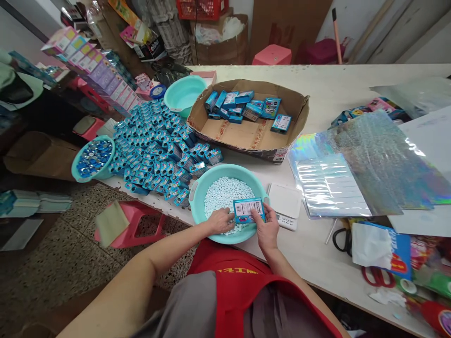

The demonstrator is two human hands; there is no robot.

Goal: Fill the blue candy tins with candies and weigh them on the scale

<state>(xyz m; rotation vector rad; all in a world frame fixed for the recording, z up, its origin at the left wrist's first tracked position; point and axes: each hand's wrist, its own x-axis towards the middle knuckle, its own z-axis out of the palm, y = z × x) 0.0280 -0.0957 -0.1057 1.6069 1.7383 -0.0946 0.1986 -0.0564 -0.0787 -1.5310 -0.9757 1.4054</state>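
My right hand grips a small blue candy box, thumb on its printed face, over the right side of a turquoise basin. White pellet-like candies cover the basin's bottom. My left hand is down at the candies, beside the left end of the box. Its fingers are curled, and whatever they hold is hidden. Left of the basin lies a big spread of similar blue boxes, many with an end open. A cut-down cardboard carton behind the basin contains several blue boxes.
A white scale stands close to the basin's right side. Shiny holographic sheets and black scissors lie farther right. A smaller basin of blue wrapped pieces sits by the table's left edge, near a pink stool.
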